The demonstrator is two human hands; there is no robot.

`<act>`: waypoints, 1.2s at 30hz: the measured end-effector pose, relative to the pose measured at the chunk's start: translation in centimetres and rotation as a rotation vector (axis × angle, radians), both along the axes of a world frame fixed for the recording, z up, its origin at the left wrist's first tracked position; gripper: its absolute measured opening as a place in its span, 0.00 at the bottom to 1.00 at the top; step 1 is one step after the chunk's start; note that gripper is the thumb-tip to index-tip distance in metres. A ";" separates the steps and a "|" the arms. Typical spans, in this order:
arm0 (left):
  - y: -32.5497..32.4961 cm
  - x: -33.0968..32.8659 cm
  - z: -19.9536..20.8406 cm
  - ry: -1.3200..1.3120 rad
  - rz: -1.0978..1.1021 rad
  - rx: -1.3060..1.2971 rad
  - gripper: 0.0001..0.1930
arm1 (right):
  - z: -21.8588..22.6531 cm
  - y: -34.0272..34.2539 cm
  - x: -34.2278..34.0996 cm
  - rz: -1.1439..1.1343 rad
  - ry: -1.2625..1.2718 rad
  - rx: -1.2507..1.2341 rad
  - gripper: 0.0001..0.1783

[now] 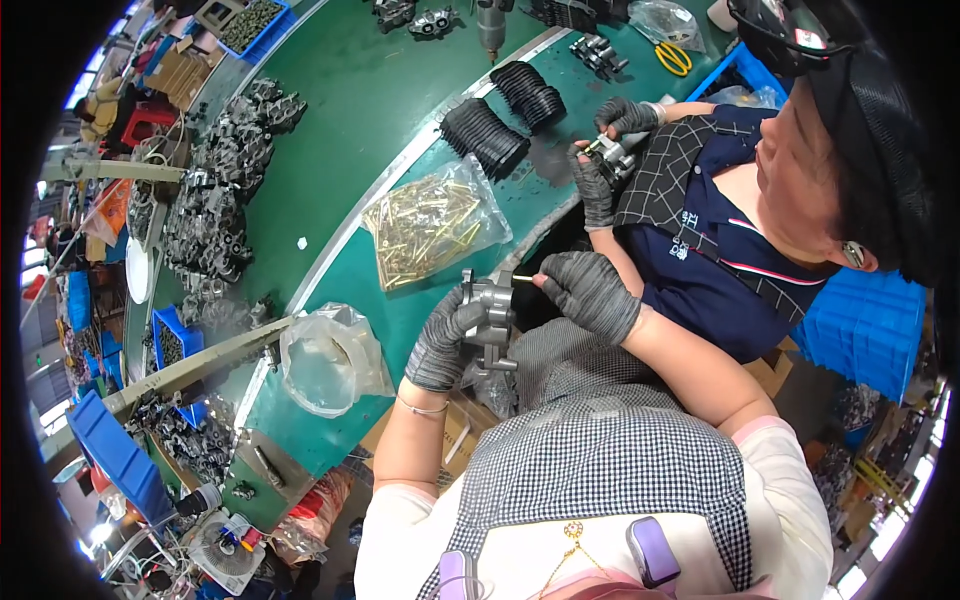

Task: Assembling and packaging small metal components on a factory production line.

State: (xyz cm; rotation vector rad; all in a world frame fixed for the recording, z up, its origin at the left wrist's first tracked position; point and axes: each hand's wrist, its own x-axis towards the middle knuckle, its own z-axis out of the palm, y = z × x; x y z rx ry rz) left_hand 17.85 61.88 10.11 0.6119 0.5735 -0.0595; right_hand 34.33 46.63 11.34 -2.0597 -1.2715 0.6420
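Observation:
Over my lap, at the edge of the green table, my left hand (442, 342) grips a grey cast metal part (490, 306) with a cylindrical body and projecting lugs. My right hand (588, 295) pinches a thin brass-coloured pin (523, 278), its tip close against the upper right side of the part. Whether the pin sits in a hole I cannot tell. Both hands wear grey striped fingerless gloves. Just beyond them lies a clear bag of brass-coloured pins (430, 228). To the left of my left hand is a translucent plastic bag (335, 362).
At right, a co-worker's gloved hands (597, 185) hold a similar metal part (610, 155). Black ribbed stacks (485, 137) stand beyond the pin bag. Many dark castings (215, 205) are heaped at the far left. Yellow-handled scissors (673, 58) lie at the back right, and blue crates (862, 320) stand behind the co-worker.

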 end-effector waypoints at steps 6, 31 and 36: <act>-0.6 1.0 2.6 -0.026 0.046 0.113 0.28 | -1.1 0.1 0.3 -0.156 0.446 0.094 0.16; -0.7 -0.3 1.4 -0.034 0.140 0.211 0.35 | -0.3 1.5 -1.1 -0.326 0.724 0.096 0.20; -0.7 -0.9 0.6 -0.029 0.130 0.080 0.35 | 0.7 1.7 -1.0 -0.153 0.149 0.213 0.16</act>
